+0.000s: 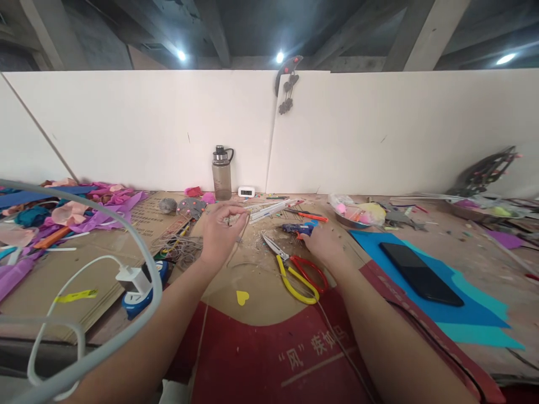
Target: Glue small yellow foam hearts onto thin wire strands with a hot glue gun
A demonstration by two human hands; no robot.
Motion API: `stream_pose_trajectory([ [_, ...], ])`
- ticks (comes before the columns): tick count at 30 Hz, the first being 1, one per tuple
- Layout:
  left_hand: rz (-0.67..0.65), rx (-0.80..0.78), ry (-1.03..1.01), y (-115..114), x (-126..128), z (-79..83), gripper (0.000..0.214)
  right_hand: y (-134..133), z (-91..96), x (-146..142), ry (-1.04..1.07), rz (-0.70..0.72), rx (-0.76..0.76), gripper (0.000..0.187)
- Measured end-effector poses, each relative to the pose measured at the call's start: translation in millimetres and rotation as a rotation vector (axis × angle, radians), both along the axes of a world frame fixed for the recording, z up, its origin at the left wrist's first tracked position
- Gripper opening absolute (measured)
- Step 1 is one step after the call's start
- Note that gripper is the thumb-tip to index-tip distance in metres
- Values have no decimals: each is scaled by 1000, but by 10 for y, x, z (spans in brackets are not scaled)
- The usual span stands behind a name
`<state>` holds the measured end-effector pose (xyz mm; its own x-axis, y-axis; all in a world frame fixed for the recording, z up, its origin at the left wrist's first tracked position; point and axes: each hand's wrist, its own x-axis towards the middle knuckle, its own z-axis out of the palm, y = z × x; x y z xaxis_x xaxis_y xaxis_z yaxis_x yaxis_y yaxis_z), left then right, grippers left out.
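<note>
My left hand (223,233) is raised over the cardboard, thumb and forefinger pinched together. Whatever lies between the fingertips is too small to make out; a faint thin strand shows below them. My right hand (322,244) is closed at the handle of a blue hot glue gun (295,228), whose nozzle points left. Between my forearms lie yellow-handled scissors (292,275) and a red-handled tool (311,269), partly overlapping. A yellow paper heart (242,297) rests nearer me. White glue sticks (272,210) lie just beyond my hands.
A water bottle (222,174) and small digital clock (246,192) stand by the white partition (126,129). Tangled wire (181,249) and a power strip (138,300) sit left, with coloured scraps (71,213) behind. A phone (421,273) rests on blue sheets (475,308) at right.
</note>
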<state>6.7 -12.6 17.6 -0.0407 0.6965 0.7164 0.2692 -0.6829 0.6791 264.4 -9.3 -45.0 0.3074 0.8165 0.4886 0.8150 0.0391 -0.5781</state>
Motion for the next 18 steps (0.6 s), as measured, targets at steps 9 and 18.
stream_pose_trajectory([
  [9, -47, 7, -36, -56, 20, 27, 7, -335, 498, -1192, 836, 729, 14, 35],
  [18, -298, -418, -317, 51, 28, -37, 17, -242, 545, -1204, 623, 532, 191, 12],
])
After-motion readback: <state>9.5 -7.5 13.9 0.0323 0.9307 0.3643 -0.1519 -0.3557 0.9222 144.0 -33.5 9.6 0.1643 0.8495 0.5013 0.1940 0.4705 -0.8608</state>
